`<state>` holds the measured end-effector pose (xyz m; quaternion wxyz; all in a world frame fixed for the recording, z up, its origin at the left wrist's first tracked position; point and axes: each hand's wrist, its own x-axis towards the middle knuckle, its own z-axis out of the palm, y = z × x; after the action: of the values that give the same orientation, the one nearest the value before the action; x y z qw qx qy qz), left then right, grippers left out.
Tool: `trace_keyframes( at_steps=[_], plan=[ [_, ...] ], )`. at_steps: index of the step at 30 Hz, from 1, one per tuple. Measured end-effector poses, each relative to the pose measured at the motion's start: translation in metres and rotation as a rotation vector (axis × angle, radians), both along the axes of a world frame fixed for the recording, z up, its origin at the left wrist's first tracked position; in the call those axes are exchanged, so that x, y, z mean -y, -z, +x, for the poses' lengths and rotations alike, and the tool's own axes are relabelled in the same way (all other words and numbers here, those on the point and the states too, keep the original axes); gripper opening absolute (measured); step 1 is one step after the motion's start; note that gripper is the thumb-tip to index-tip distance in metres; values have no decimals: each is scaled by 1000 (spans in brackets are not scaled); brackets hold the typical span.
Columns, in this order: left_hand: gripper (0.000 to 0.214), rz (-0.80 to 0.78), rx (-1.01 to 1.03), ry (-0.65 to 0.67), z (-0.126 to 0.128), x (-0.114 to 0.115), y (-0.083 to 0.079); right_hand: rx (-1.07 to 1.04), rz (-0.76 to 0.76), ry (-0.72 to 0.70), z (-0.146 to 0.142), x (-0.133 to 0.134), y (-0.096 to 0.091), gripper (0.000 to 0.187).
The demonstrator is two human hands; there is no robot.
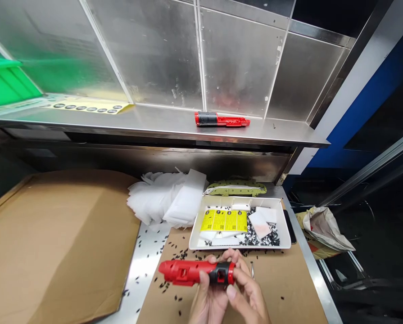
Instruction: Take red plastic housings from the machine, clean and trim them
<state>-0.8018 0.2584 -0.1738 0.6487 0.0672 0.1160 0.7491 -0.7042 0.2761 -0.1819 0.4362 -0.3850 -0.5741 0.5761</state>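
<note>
While clamped together on red-and-black tool housing (196,272), left hand (206,302) and right hand (246,292), near white tray (201,220).

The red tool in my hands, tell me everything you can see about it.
The red tool looks like moulded plastic: a long red body with cut-out openings, and a black collar with a red cap at its right end. It lies level, lengthwise left to right, held just above the cardboard. The left hand grips it from below near the collar, and the right hand pinches the capped end. Nothing else touches it.
</note>
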Motion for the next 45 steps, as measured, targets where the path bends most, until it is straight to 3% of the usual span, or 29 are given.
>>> trace_keyframes(
  at_steps=[3, 7, 10, 13, 16, 18, 22, 25, 28, 30, 33, 35, 37, 39, 42, 45],
  plan=[
    [36, 8, -30, -21, 3, -1, -1, 76, 102, -6, -1, 4, 3, 56],
    [39, -8, -46, -40, 3, 2, -4, 323, 428, -4, 6, -5, -17, 49],
    [32, -47, 39, 32, 0, 2, -10, 449, 602, 7, 13, -13, -30, 38],
    [22, -80, 151, 141, -1, 1, -15, 476, 660, 13, 15, -15, -35, 29],
    [18, -137, 119, 142, -3, -1, -17, 381, 610, 89, 14, -13, -35, 35],
    [19, -227, -6, 79, -6, -3, -20, 312, 539, 164, 19, -14, -34, 38],
    [29, -426, -631, -161, -19, -11, -37, 372, 371, 300, 51, -32, -22, 28],
    [36, -477, -995, -227, -29, -19, -51, 663, 272, 211, 76, -49, 0, 34],
    [34, -457, -1115, -294, -34, -24, -56, 873, 232, 76, 77, -58, 33, 25],
    [31, -434, -1006, -318, -36, -23, -55, 924, 208, 65, 65, -59, 56, 17],
    [40, -482, -634, -98, -40, -16, -56, 959, 167, 79, 43, -61, 84, 20],
    [35, -537, -387, 47, -43, -9, -60, 919, 149, 83, 37, -64, 93, 16],
    [27, -559, -198, 76, -44, -3, -64, 827, 141, 61, 41, -66, 91, 13],
    [31, -546, -29, 64, -43, 2, -63, 717, 133, 30, 52, -67, 78, 27],
    [40, -449, 234, 100, -36, 3, -57, 484, 68, 4, 72, -61, 39, 45],
    [44, -378, 475, 151, -25, 1, -56, 150, -6, 29, 83, -47, -10, 40]
  ],
)
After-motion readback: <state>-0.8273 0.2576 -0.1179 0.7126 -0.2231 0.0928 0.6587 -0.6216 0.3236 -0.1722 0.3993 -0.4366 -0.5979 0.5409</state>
